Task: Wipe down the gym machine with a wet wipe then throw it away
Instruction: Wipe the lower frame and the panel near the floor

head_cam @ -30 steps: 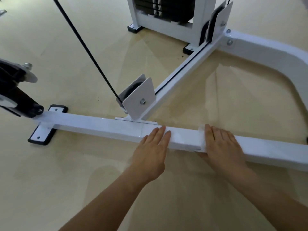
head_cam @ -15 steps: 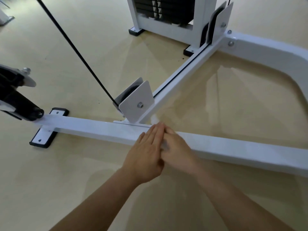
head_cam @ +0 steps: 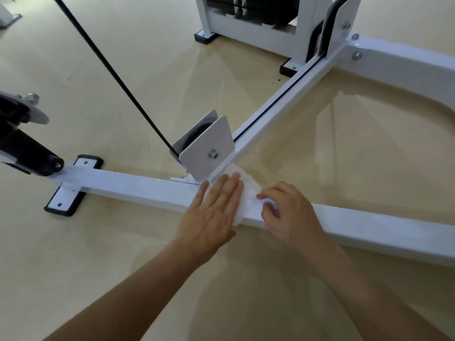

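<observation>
Left grip [head_cam: 211, 215] lies flat, fingers straight and together, pressing the wet wipe [head_cam: 248, 195] onto the top of the base bar [head_cam: 138, 185]. Right grip [head_cam: 293, 215] sits just beside it, fingers curled down on the wipe's right edge. It seems to be pinching that edge, though blur there leaves this uncertain.

The wipe is spread between the two grips, draped over the bar's near edge, and its far corner touches the foot of the pulley bracket [head_cam: 206, 148].

The bar's long axis runs left to right across the view, so any stroke has to follow that line. The left grip is nearer the leftward stretch, which looks open as far as the foot plate [head_cam: 71, 185] and the black roller [head_cam: 32, 153]. To the right the bar runs unobstructed out of view.

Straight ahead there is little room. The bracket, the cable [head_cam: 110, 70] and the cross beam [head_cam: 283, 102] crowd the junction, so that corner probably calls for fingertip work, not a flat sweep. On the near side there is only bare floor [head_cam: 123, 254].
</observation>
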Action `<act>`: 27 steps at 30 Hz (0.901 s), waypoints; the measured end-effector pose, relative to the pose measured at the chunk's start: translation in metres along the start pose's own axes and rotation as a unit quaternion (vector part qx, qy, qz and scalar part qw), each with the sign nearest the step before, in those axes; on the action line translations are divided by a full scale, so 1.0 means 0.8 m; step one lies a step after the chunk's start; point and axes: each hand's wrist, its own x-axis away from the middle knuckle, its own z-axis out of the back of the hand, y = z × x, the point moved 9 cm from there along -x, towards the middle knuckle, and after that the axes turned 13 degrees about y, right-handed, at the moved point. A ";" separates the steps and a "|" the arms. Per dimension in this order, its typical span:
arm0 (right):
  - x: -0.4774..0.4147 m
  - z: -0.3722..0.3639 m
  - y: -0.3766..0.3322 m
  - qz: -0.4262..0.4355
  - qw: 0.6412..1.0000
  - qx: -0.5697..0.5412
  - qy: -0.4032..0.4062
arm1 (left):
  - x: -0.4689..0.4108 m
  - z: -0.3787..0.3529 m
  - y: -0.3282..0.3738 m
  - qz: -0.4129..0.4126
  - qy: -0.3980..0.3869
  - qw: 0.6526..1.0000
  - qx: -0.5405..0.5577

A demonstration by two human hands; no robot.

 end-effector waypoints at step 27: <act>0.042 -0.103 -0.118 -0.042 0.922 0.263 -0.280 | 0.076 -0.050 -0.202 0.039 -0.035 0.998 0.027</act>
